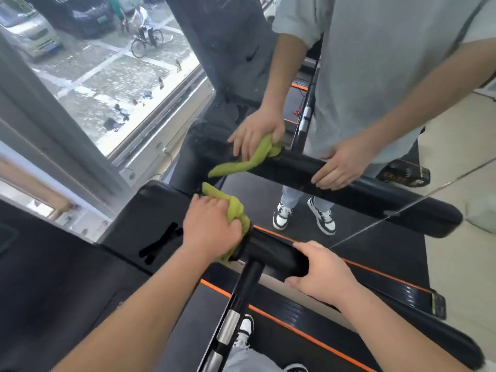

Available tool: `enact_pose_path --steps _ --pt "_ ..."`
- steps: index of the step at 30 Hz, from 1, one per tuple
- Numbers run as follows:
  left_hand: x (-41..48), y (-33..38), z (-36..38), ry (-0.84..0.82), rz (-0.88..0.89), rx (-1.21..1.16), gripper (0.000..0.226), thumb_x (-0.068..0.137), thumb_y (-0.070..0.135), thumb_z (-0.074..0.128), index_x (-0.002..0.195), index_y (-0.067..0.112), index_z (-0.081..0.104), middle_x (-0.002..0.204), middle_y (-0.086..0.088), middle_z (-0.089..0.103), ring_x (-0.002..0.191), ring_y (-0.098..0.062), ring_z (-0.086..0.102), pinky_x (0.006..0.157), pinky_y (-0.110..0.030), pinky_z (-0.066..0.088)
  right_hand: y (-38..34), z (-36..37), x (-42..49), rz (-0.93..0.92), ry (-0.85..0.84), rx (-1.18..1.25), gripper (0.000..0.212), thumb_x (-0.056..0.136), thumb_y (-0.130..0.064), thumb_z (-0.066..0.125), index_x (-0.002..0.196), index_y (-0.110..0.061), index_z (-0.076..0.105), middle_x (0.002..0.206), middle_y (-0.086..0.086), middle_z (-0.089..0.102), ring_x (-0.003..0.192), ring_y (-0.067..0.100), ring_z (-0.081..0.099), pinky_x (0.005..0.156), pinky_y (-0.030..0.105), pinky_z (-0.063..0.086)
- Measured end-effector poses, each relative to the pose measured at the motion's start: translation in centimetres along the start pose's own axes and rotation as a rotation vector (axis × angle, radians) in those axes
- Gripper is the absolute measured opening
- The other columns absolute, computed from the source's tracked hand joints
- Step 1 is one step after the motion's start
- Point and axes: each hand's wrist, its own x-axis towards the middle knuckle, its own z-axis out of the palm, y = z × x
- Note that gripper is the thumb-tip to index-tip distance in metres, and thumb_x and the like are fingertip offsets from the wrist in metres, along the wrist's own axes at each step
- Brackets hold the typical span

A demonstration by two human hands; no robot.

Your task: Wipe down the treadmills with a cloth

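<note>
I stand on a black treadmill with a thick black handrail [271, 252] running from the console to the right. My left hand [212, 226] grips a bunched yellow-green cloth [236, 209] and presses it against the handrail where it meets the console [145, 210]. My right hand [322, 272] holds the handrail further right, fingers curled over the top of it. A mirror ahead shows the reflection of both hands and the cloth.
A black upright post [239, 304] with silver grip sensors drops from the handrail. The treadmill belt [375, 237] with orange edge trim lies below. A window [107, 76] at the left looks down on a paved street with cars and a cyclist.
</note>
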Motion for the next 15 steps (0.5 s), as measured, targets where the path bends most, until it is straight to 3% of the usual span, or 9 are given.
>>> enact_pose_path --steps 2,4,6,8,11,13,15 --pt "-2.3 2.8 1.5 0.022 0.197 -0.054 0.036 0.068 0.043 0.048 0.088 0.021 0.068 0.095 0.000 0.072 0.103 -0.029 0.061 0.109 -0.044 0.035 1.0 -0.7 -0.5 -0.009 -0.043 0.096 0.088 0.076 -0.044 0.081 0.155 -0.027 0.045 0.148 -0.016 0.051 0.137 0.006 0.048 0.114 0.024 0.039" --pt "-3.4 3.7 2.2 -0.031 0.357 -0.113 0.053 0.068 0.045 0.049 0.111 0.024 0.071 0.114 0.007 0.072 0.116 -0.024 0.060 0.118 -0.043 0.030 2.5 -1.8 -1.4 -0.016 -0.038 0.151 0.084 0.079 -0.036 0.082 0.154 -0.027 0.046 0.153 -0.014 0.048 0.139 0.003 0.046 0.115 0.018 0.035" --pt "-2.3 3.2 1.9 -0.105 0.365 -0.090 0.063 0.071 0.051 0.044 0.125 0.030 0.069 0.123 0.011 0.071 0.122 -0.018 0.059 0.123 -0.041 0.024 4.7 -2.8 -2.8 -0.006 -0.020 0.154 0.083 0.081 -0.036 0.082 0.154 -0.031 0.045 0.152 -0.017 0.046 0.138 0.001 0.045 0.110 0.015 0.034" --pt "-1.0 3.8 0.8 -0.182 0.225 -0.041 0.057 0.079 0.052 0.041 0.124 0.031 0.068 0.121 0.008 0.071 0.122 -0.020 0.058 0.122 -0.038 0.024 7.2 -3.6 -4.3 0.023 -0.019 0.161 0.086 0.079 -0.040 0.084 0.155 -0.032 0.043 0.151 -0.019 0.044 0.139 0.002 0.044 0.107 0.015 0.032" --pt "-1.0 7.3 1.4 -0.115 0.102 0.040 0.043 0.086 0.048 0.039 0.101 0.022 0.069 0.105 -0.001 0.073 0.108 -0.029 0.059 0.106 -0.038 0.037 11.2 -3.9 -6.2 0.064 -0.033 0.168 0.094 0.072 -0.048 0.086 0.155 -0.032 0.044 0.153 -0.017 0.044 0.137 0.005 0.046 0.110 0.020 0.037" --pt "-3.1 10.6 3.1 -0.073 0.252 0.024 0.043 0.077 0.048 0.033 0.088 0.022 0.066 0.094 0.000 0.073 0.098 -0.029 0.061 0.097 -0.036 0.039 13.8 -3.8 -7.3 0.074 -0.041 0.184 0.096 0.070 -0.049 0.087 0.154 -0.032 0.045 0.153 -0.015 0.045 0.136 0.004 0.047 0.112 0.023 0.039" --pt "-5.1 12.8 4.2 -0.068 0.442 -0.064 0.046 0.072 0.045 0.042 0.100 0.023 0.071 0.098 0.003 0.075 0.099 -0.026 0.064 0.099 -0.034 0.039 15.9 -3.8 -8.3 0.065 -0.057 0.205 0.096 0.070 -0.048 0.089 0.154 -0.028 0.045 0.151 -0.014 0.046 0.135 0.004 0.047 0.112 0.021 0.038"
